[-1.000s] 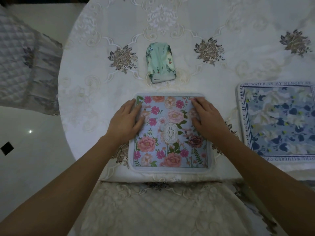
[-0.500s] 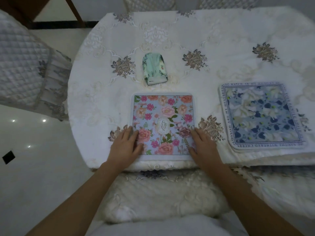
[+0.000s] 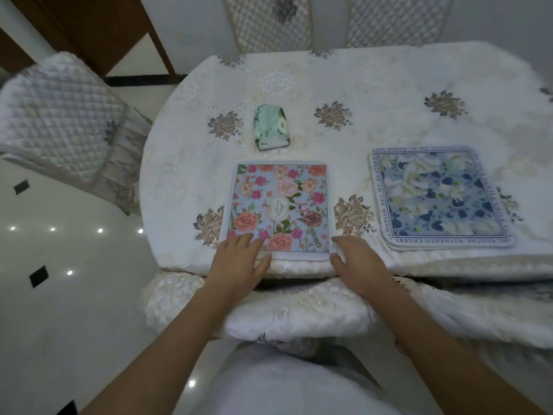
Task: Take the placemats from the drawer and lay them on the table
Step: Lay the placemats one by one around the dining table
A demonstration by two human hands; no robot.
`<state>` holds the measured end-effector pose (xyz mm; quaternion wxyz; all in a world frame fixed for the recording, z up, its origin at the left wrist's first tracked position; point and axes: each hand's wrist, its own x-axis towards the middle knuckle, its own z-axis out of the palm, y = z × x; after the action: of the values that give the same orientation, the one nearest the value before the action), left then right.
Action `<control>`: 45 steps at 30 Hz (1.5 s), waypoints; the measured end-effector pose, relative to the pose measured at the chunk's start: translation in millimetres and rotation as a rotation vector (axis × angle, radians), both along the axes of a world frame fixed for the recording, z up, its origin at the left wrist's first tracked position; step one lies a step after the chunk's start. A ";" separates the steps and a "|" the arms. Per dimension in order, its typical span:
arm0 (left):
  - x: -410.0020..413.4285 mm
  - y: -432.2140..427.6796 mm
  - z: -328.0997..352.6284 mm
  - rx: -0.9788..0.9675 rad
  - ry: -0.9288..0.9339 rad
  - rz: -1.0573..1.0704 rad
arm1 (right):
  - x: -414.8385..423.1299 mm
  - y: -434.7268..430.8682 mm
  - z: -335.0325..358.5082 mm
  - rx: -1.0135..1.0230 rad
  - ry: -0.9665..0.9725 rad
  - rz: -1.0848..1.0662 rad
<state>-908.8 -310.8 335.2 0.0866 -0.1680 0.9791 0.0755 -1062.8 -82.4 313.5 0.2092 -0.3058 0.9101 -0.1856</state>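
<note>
Two placemats lie flat on the table (image 3: 389,94), and the job looks close to finished. The pink mat (image 3: 281,205) sits square to the near edge in front of the person. The blue mat (image 3: 434,196) lies well apart to its right, also near the edge, with one embroidered flower of the cloth between them.

The left hand (image 3: 239,262) rests on the pink mat's near left corner, fingers straight and spread, gripping nothing. The right hand (image 3: 356,262) lies at the near right corner, fingers loosely extended and touching the mat's border. The corner is partly covered, so it may be pressing or only brushing the border; it does not appear to pinch it.

No drawer shows in the view, so it cannot be told whether more mats remain to be fetched. On what is visible, only a last nudge or smoothing of the pink mat seems left.

The pink mat is a rounded square with a pale border, roses on light blue and an oval label at its centre. The blue mat carries white blooms inside a band of lettering. A small green case (image 3: 270,128) lies just beyond the pink mat.
</note>
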 end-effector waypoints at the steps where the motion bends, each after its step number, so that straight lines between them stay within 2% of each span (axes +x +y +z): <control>1: -3.8 6.7 4.5 -0.013 -0.008 -0.009 | 4.5 8.7 6.3 -0.008 0.029 -0.036; 6: -34.5 45.0 24.5 -0.062 0.069 -0.167 | 21.3 56.7 37.5 -0.013 0.280 -0.133; 10: -51.8 87.0 32.4 0.009 0.159 -0.361 | 54.8 113.7 54.0 0.082 0.382 -0.301; 15: -57.2 164.8 41.7 0.032 0.215 -0.642 | 115.5 188.4 68.6 0.151 0.431 -0.526; 19: -54.5 219.2 50.5 0.009 0.273 -0.759 | 155.9 240.2 73.9 0.181 0.430 -0.698; 22: -55.0 248.7 51.2 -0.030 0.330 -0.805 | 168.8 272.3 68.1 0.209 0.431 -0.728; 30: -74.1 315.7 43.2 -0.082 0.297 -0.750 | 133.8 332.6 63.5 0.088 0.427 -0.647; 35: -78.3 337.6 38.9 -0.061 0.315 -0.571 | 77.5 355.9 66.7 0.025 0.474 -0.481; 40: -79.1 325.2 51.6 -0.062 0.369 -0.351 | 23.8 342.4 75.1 -0.034 0.524 -0.284; 45: -101.5 297.0 53.8 -0.092 0.331 -0.240 | -28.0 308.9 75.9 -0.068 0.533 -0.137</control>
<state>-1010.2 -13.8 389.0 -0.0747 -0.0392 0.9953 0.0465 -1090.8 226.5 389.4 -0.0611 -0.2883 0.9449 -0.1428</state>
